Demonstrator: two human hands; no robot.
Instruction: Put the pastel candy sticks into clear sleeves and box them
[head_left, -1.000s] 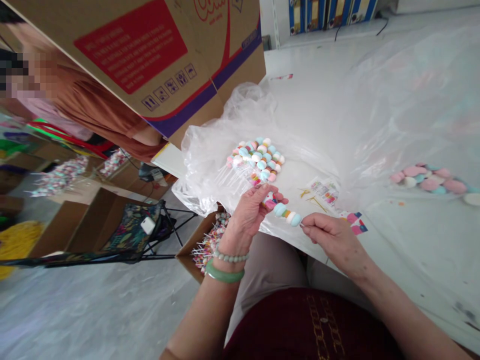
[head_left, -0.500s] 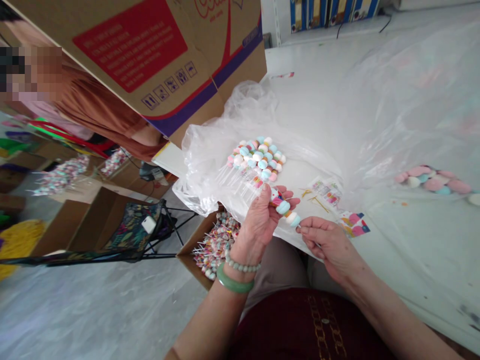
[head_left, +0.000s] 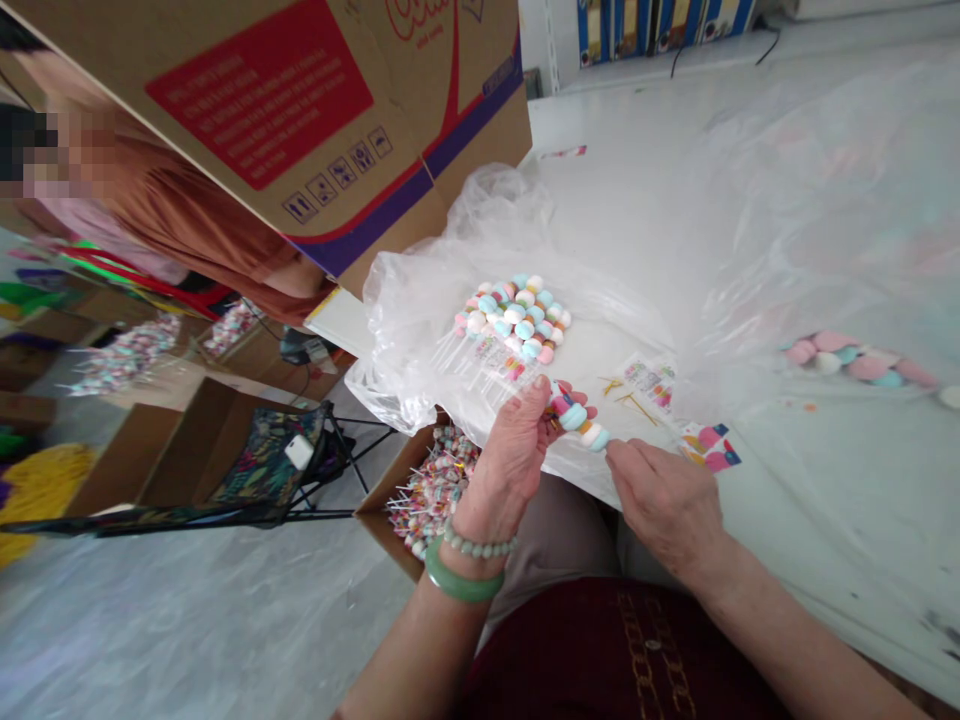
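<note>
A marshmallow skewer [head_left: 584, 424] in blue, white and orange, with a printed label near one end, lies between my hands above the table's front edge. My left hand [head_left: 519, 440] is closed on its labelled end, thumb on top. At the other end, my right hand [head_left: 667, 505] pinches the tip close to the last blue marshmallow; its fingertips are partly hidden. Beyond my left hand, a pile of marshmallow skewers [head_left: 517, 315] rests on clear plastic with the sticks toward me. Gold twist ties [head_left: 634, 405] and printed cards [head_left: 651, 384] lie to the right.
A large cardboard box [head_left: 337, 130] stands at the back left. Below the table edge, an open carton [head_left: 375, 515] holds many skewers. A clear bag of marshmallows [head_left: 862, 358] lies at right. A folding chair [head_left: 262, 460] and a person in a brown top [head_left: 202, 230] are at left.
My right hand has turned over, its back now facing up, with its fingers curled at the skewer's tip. The skewer and my left hand have shifted slightly right.
</note>
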